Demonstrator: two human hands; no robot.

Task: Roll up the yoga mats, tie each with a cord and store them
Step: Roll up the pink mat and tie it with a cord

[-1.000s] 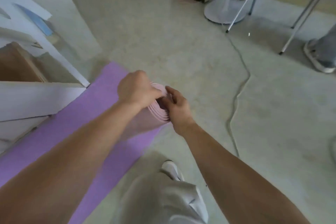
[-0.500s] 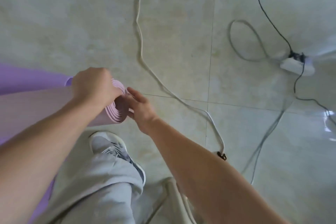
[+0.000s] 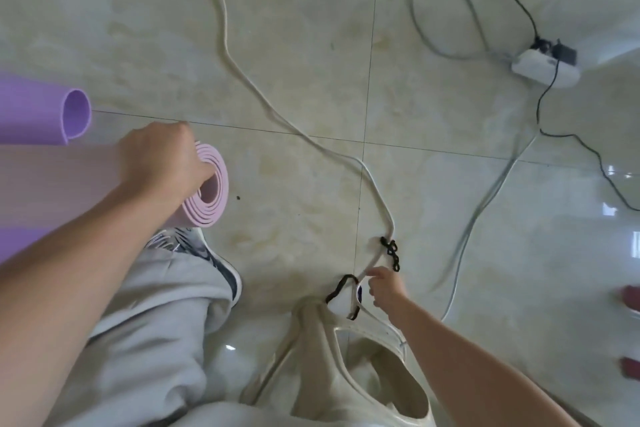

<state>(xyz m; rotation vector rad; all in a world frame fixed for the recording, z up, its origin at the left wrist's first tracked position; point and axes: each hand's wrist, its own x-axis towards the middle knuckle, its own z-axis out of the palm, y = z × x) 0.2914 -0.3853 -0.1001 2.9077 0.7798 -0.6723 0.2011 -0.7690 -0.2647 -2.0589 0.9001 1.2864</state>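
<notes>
Right hand (image 3: 384,291) off mat (image 3: 204,215), at cord (image 3: 391,253) (black)

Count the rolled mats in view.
2. A pink roll gripped by the left hand, beside the shoe; a loosely curled purple roll beyond it at the left edge. The flat purple patch lower left may be part of another mat, mostly hidden.

Glossy pale floor tiles (image 3: 311,28) (glare at right) bear a power strip (image 3: 545,69).

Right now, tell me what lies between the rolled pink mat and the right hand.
Head view: only bare floor between mat and right hand.
</notes>
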